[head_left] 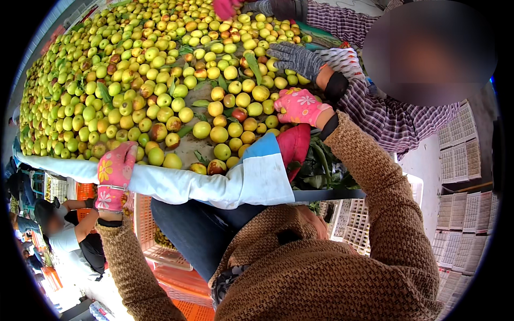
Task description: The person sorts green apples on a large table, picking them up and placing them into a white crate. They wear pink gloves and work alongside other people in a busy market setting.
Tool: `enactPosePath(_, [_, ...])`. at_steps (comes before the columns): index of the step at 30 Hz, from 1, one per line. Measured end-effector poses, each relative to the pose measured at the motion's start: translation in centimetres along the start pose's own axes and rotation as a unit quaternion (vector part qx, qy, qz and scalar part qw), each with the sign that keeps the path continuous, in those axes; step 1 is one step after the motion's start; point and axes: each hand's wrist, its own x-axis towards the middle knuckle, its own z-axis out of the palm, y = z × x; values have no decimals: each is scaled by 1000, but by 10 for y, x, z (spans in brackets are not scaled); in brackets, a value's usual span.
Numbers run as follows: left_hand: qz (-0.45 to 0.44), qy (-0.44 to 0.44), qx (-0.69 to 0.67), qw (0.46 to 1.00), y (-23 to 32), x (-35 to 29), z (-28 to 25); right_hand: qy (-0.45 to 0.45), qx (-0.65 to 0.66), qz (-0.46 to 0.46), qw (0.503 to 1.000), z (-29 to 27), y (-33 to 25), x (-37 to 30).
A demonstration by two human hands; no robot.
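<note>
Yellow-green jujubes [144, 88], some with brown patches, lie heaped over a sorting table. At its near left edge is my left hand [115, 174] in a pink flowered glove, fingers bent together beside the pale cloth rim [176, 182]; what they hold, if anything, is hidden. Farther right, my right hand [301, 107], in a matching glove, rests with curled fingers at the edge of the fruit, its palm side out of sight. Just beyond it a co-worker's grey-gloved hand [300, 60] reaches over the jujubes. Loose green leaves [253, 67] lie among the fruit.
Dark leaves [321, 166] fill a gap beside a red cloth [294, 147] at my right. Below the table stand a pink crate [143, 214] and a white crate [353, 222]. Stacked pale crates [463, 230] line the right. A person [75, 235] works at lower left.
</note>
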Motion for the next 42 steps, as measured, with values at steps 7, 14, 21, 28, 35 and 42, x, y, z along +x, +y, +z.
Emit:
enactPosePath(7, [-10,6,18,1000,2,-2,-1,-111,570,66,811,-40,-51,11])
enactPosePath(14, [-11,6,-12,1000,7,2,-2,138,634,52,759,-46,-30,91])
enactPosePath(21, [-28,-6,-31,999,15,4,-10,181,274,2,945,-14,-35,206])
enactPosePath(28, [-42,-6,-29,999,14,2,-14,-33,-62,52,996,-52,-86,217])
enactPosePath(35, [-10,45,-42,998,7,-1,-3,-138,49,11,989,-55,-81,175])
enactPosePath(42, [14,73,-44,996,6,-3,-3,-66,767,-29,638,-44,-89,174])
